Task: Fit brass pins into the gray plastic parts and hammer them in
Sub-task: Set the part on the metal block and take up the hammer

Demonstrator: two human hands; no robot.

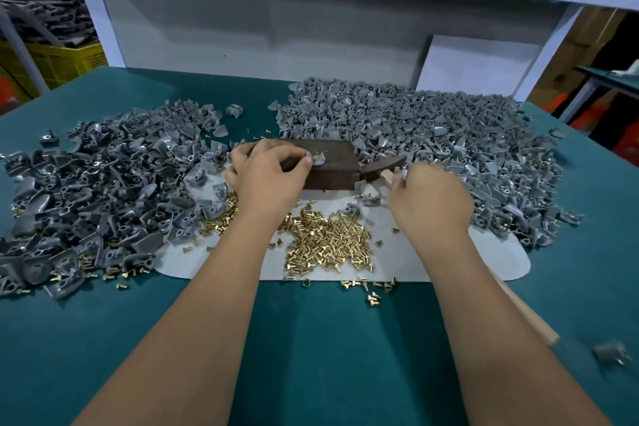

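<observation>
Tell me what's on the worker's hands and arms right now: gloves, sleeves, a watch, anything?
Nothing is worn. The left hand and right hand are bare, with no gloves, rings or finger guards showing. Both forearms are bare up to the bottom edge of the picture: no sleeves, watch or wristband in view.

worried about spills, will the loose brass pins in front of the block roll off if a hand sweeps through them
Probably they scatter: the brass pins lie loose and unstacked on the pale mat, and strays already sit past its edge on the green table. Their flared heads likely make them curl in arcs rather than run straight. Small and smooth, they look fiddly to pinch.
</observation>
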